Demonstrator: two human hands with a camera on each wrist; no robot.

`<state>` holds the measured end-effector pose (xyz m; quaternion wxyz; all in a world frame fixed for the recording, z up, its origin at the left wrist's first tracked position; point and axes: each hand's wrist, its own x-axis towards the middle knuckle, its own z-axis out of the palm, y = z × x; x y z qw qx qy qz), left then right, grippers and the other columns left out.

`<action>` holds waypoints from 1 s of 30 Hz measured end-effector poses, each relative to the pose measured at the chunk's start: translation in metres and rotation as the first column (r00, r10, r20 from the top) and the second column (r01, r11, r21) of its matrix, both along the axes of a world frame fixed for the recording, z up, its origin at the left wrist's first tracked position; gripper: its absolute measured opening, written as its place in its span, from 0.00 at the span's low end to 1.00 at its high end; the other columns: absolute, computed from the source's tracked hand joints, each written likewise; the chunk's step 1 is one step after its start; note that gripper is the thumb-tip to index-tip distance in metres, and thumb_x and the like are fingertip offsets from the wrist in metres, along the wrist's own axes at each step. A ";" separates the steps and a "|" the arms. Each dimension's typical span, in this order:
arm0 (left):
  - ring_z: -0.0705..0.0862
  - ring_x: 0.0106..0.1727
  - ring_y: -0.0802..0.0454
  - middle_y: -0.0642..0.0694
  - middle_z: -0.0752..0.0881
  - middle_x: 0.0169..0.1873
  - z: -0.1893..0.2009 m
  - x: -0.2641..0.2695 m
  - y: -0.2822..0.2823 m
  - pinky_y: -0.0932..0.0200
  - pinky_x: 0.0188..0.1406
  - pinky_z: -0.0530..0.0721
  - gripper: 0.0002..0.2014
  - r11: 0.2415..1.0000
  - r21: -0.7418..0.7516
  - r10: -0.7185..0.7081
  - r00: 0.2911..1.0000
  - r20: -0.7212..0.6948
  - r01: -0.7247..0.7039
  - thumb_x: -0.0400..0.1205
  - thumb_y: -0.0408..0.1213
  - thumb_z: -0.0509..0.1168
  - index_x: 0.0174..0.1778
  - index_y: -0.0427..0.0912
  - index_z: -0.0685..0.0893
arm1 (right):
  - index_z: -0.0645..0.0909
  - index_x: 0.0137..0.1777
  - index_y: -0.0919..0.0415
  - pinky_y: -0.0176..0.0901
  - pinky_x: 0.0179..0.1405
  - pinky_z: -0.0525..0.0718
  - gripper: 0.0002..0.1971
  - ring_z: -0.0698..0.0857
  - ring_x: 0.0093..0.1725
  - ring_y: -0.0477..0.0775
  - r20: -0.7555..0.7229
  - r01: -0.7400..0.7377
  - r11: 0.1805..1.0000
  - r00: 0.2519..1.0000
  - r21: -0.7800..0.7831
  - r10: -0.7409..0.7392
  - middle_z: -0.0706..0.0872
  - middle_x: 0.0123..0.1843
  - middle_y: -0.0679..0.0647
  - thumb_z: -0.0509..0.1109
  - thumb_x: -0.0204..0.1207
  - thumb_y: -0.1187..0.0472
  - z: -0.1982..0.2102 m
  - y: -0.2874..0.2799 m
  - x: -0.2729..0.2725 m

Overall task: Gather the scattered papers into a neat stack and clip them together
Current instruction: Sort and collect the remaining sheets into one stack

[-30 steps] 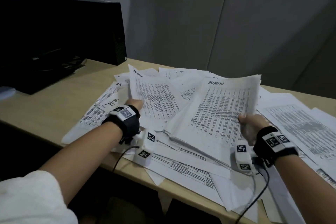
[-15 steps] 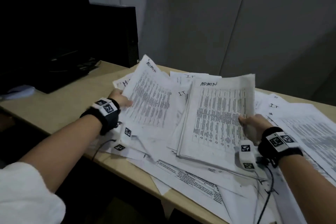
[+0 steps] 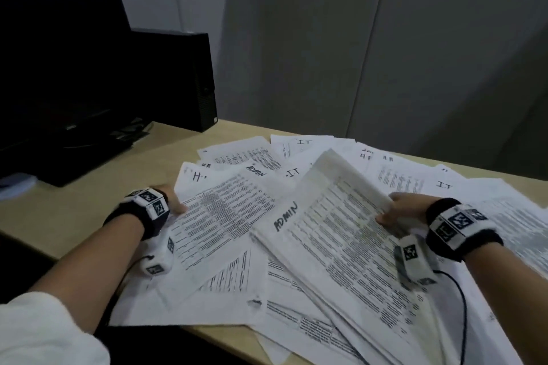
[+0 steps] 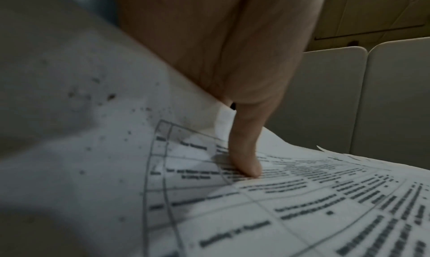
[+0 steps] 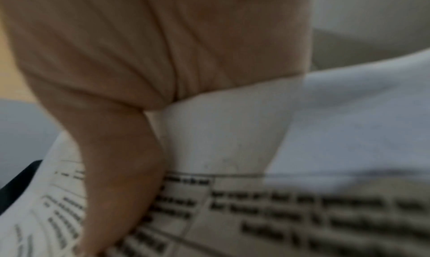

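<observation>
Printed white papers (image 3: pixel 394 178) lie scattered over the wooden desk (image 3: pixel 89 187), hand-marked ADMIN, IT and HR. My right hand (image 3: pixel 394 210) grips a thick bundle of sheets (image 3: pixel 335 234) topped by an ADMIN page, tilted over the pile; its thumb (image 5: pixel 121 196) presses on the printed top sheet (image 5: pixel 256 215). At the left, my left hand (image 3: pixel 175 201) pinches the edge of another ADMIN sheet (image 3: pixel 219 216). There the thumb (image 4: pixel 246 154) lies on top of the table-printed sheet (image 4: pixel 279 205) and the fingers are hidden beneath. No clip is in view.
A black monitor (image 3: pixel 59 68) and a black computer case (image 3: pixel 178 77) stand at the back left of the desk. Grey wall panels (image 3: pixel 355 38) rise behind. Some sheets hang over the desk's front edge (image 3: pixel 225 335). A cable (image 3: pixel 462 305) trails from my right wrist.
Both hands have lowered their papers toward the pile. The left sheet now lies nearly flat, and the right bundle has turned so its ADMIN heading points left.
</observation>
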<state>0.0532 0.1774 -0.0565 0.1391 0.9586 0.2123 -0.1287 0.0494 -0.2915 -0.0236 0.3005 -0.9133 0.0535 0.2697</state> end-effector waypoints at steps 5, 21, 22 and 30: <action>0.82 0.63 0.40 0.38 0.83 0.64 -0.003 0.010 0.002 0.49 0.67 0.77 0.25 0.977 -0.211 -0.031 1.000 0.003 0.031 0.74 0.39 0.74 0.66 0.36 0.79 | 0.76 0.44 0.56 0.24 0.22 0.79 0.04 0.81 0.31 0.43 0.028 -0.220 0.963 0.974 -0.158 0.227 0.81 0.40 0.52 0.69 0.74 0.64 -0.001 0.057 0.002; 0.80 0.65 0.39 0.34 0.82 0.65 -0.002 -0.015 0.009 0.55 0.59 0.74 0.21 0.939 -0.332 0.120 0.991 0.062 -0.093 0.78 0.31 0.69 0.67 0.29 0.77 | 0.73 0.33 0.57 0.32 0.29 0.74 0.11 0.77 0.31 0.47 0.197 -0.234 0.949 0.941 -0.214 0.276 0.77 0.30 0.48 0.69 0.75 0.62 0.004 0.083 0.022; 0.79 0.66 0.38 0.34 0.81 0.65 -0.004 -0.014 0.014 0.53 0.62 0.74 0.22 0.936 -0.330 0.150 0.987 0.056 -0.124 0.78 0.31 0.69 0.67 0.29 0.76 | 0.75 0.35 0.60 0.35 0.31 0.75 0.09 0.78 0.34 0.49 0.223 -0.194 0.967 0.948 -0.164 0.227 0.78 0.31 0.49 0.70 0.75 0.63 0.009 0.075 0.024; 0.78 0.63 0.43 0.42 0.78 0.66 0.003 -0.025 0.019 0.47 0.68 0.73 0.18 0.762 -0.599 0.231 0.968 -0.103 -0.245 0.80 0.29 0.65 0.65 0.27 0.75 | 0.79 0.59 0.79 0.51 0.61 0.78 0.18 0.81 0.52 0.60 0.318 0.241 0.968 0.914 0.071 -0.250 0.83 0.50 0.64 0.73 0.72 0.68 0.008 0.011 0.037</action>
